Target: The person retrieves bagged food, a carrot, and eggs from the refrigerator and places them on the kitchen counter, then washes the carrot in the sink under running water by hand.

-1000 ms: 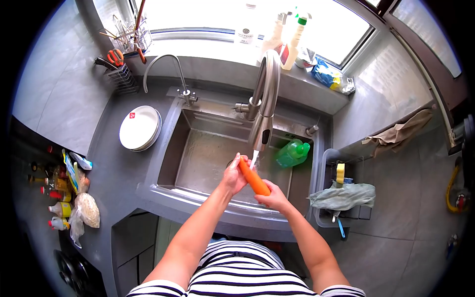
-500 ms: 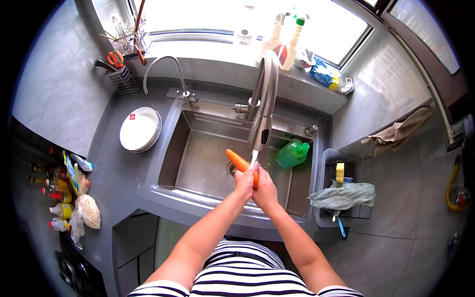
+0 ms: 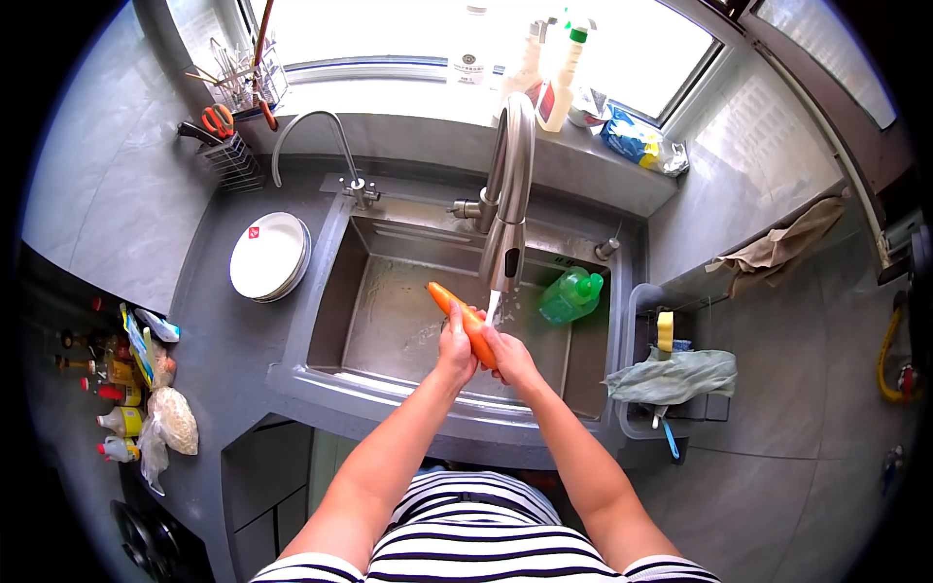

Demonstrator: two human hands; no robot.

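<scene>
An orange carrot (image 3: 469, 324) lies slantwise between my two hands over the sink (image 3: 389, 311), its tip pointing up and left. My left hand (image 3: 457, 347) is closed round its middle, with the thumb along the top. At the carrot's thicker lower end, my right hand (image 3: 509, 356) grips it from the right. Water runs from the tall metal faucet (image 3: 505, 243) just above my right hand, beside the carrot. A green bottle (image 3: 571, 296) leans in the sink's right side, apart from my hands.
Stacked white plates (image 3: 269, 255) sit on the counter left of the sink, near a thin curved tap (image 3: 357, 165). To the right hangs a caddy with a yellow sponge (image 3: 666, 331) and a grey cloth (image 3: 673, 377). Spray bottles (image 3: 562, 83) line the windowsill.
My hands have spread a little apart along the carrot, and the carrot has shifted slightly left, showing more of its length. The view has moved slightly.
</scene>
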